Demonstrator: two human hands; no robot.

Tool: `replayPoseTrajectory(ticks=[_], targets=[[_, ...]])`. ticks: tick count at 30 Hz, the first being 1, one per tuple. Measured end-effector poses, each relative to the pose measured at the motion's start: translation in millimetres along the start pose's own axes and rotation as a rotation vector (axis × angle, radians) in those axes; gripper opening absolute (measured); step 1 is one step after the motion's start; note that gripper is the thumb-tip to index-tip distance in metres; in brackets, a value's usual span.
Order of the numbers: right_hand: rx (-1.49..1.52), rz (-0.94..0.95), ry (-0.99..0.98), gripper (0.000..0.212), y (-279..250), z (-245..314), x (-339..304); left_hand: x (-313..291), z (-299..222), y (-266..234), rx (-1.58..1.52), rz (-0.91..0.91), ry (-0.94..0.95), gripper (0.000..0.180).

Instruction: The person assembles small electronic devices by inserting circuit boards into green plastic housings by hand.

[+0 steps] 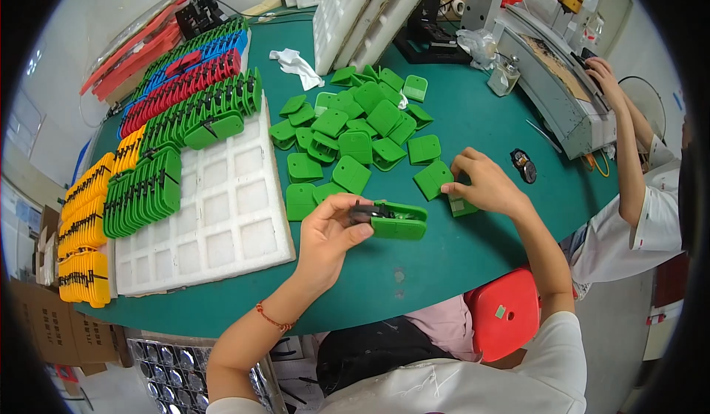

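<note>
My left hand (330, 238) is closed around the black end of a green plastic case (399, 224), held above the front of the table. A black part is seated in that end, and the green end points right. Farther right, my right hand (484, 183) has its fingers bent at a green plastic cover (434, 180) on the tabletop; the thumb is at its edge. Another green cover (462, 206) is partly hidden under this hand. A loose pile of green covers (356, 146) spreads over the middle of the green table (355, 281).
At left, a white gridded foam tray (222, 250) carries rows of green, red, blue and yellow cases. A small black part (523, 166) lies to the right. White foam blocks (347, 18) lean at the back. A co-worker's hand (605, 79) is at a grey machine.
</note>
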State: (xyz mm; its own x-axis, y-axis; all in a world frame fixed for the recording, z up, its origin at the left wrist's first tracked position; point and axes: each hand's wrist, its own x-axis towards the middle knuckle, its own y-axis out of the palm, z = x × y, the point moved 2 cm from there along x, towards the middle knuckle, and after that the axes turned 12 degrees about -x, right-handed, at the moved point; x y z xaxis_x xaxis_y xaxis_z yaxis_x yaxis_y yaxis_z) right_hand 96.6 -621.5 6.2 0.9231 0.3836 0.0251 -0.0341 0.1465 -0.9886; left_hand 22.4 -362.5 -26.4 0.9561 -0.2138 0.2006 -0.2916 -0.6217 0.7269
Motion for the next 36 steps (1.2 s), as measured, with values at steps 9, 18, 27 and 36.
replayPoseTrajectory(ticks=[9, 18, 27, 36], targets=[[1.003, -0.061, 0.022, 0.014, -9, 17, 8, 2, -1, 5, -0.106, -0.158, -0.402, 0.043], [1.496, -0.117, 0.021, 0.022, 6, 61, 13, -3, 2, 15, 0.209, -0.148, -0.233, 0.044], [1.524, -0.115, -0.015, 0.014, 11, 81, 7, -2, 0, 13, 0.26, -0.213, -0.156, 0.044], [1.52, -0.094, -0.078, 0.015, 18, 85, 0, -1, 3, 10, 0.258, -0.231, -0.164, 0.041]])
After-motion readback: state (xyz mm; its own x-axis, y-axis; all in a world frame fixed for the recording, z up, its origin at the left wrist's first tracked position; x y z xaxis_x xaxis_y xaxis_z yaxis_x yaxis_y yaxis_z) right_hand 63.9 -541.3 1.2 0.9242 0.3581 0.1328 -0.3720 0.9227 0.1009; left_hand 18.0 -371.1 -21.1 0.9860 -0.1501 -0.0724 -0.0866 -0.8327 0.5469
